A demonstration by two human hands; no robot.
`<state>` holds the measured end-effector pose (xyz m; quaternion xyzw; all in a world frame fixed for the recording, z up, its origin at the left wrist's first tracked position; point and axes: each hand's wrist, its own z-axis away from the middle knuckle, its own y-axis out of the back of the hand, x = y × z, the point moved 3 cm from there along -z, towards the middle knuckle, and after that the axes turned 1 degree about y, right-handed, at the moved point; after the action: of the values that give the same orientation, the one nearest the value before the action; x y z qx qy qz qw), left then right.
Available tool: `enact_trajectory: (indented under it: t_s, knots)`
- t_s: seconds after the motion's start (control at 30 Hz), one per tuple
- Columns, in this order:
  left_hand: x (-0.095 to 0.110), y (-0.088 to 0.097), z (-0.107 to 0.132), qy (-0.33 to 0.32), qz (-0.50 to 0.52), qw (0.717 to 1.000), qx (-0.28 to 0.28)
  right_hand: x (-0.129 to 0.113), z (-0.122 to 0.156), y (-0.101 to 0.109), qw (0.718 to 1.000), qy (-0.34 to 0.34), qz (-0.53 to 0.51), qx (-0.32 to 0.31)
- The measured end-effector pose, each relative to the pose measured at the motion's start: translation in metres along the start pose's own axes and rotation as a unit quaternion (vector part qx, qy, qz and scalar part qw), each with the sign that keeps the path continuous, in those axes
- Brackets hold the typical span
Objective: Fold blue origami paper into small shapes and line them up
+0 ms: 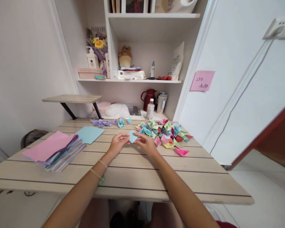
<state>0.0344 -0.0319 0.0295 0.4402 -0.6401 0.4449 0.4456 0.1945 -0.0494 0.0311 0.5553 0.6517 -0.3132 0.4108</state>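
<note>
Both hands meet over the middle of the wooden table point(123, 167). My left hand point(117, 143) and my right hand point(146, 142) pinch a small folded piece of light blue paper point(133, 137) between their fingertips, from either side. To the left lies a fanned stack of coloured paper sheets point(55, 150) with a pink sheet on top. A single light blue sheet point(89, 134) lies beside it. To the right sits a pile of folded paper pieces point(165, 133) in several colours.
A row of purple and blue folded pieces point(108, 122) lies at the table's back. Behind stand a red jug point(148, 97), a small bottle point(150, 109) and a jar point(161, 102). Shelves point(130, 80) hold boxes and bottles. A pink note point(201, 80) hangs on the right wall.
</note>
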Motion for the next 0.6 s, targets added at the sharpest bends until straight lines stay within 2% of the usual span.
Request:
enact_trajectory:
  t_s: [0.17, 0.33, 0.6]
  knots:
    - [0.0020, 0.0036, 0.0000, 0.019, 0.012, 1.000, -0.006, -0.0029, -0.0007, 0.0091, 0.995, 0.016, 0.077, 0.054]
    - [0.0038, -0.0012, 0.0028, 0.000, 0.024, 0.998, -0.063, -0.0019, -0.0003, 0.0114, 0.997, -0.024, 0.010, 0.078]
    - [0.0036, 0.0028, 0.0004, -0.041, -0.026, 0.999, -0.009, 0.0008, 0.0004, 0.0056, 0.996, -0.047, -0.047, 0.065]
